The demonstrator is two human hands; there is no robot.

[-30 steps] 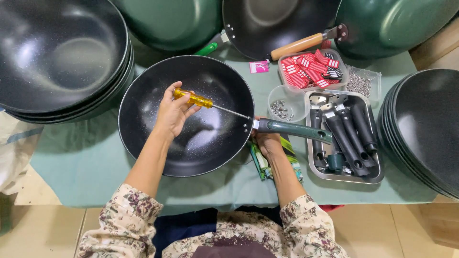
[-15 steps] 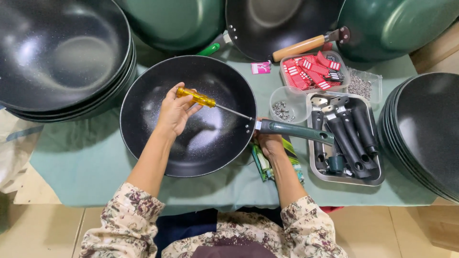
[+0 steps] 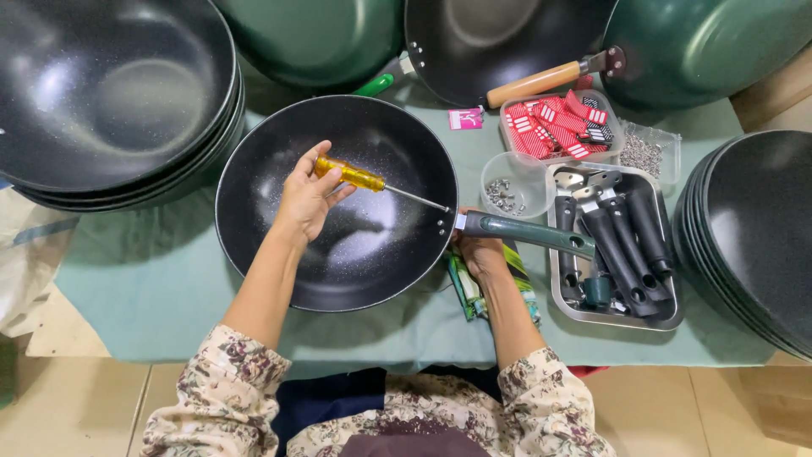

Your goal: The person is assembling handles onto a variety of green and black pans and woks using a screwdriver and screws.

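Observation:
A black non-stick wok (image 3: 338,254) lies on the green cloth in front of me. My left hand (image 3: 306,199) grips a screwdriver with a yellow handle (image 3: 351,175) inside the wok; its shaft reaches to the rim on the right, where the handle joins. My right hand (image 3: 482,252) holds the base of the dark green wok handle (image 3: 529,233) from below, right at the rim.
Stacks of black woks stand at the left (image 3: 101,93) and right (image 3: 753,228). A metal tray (image 3: 668,315) of black handles, a small cup of screws (image 3: 507,188), a box of red tags (image 3: 558,125) and a wooden-handled wok (image 3: 499,38) lie beyond.
Hardly anything differs: both hands stay in place, the screwdriver still set against the rim at the handle joint.

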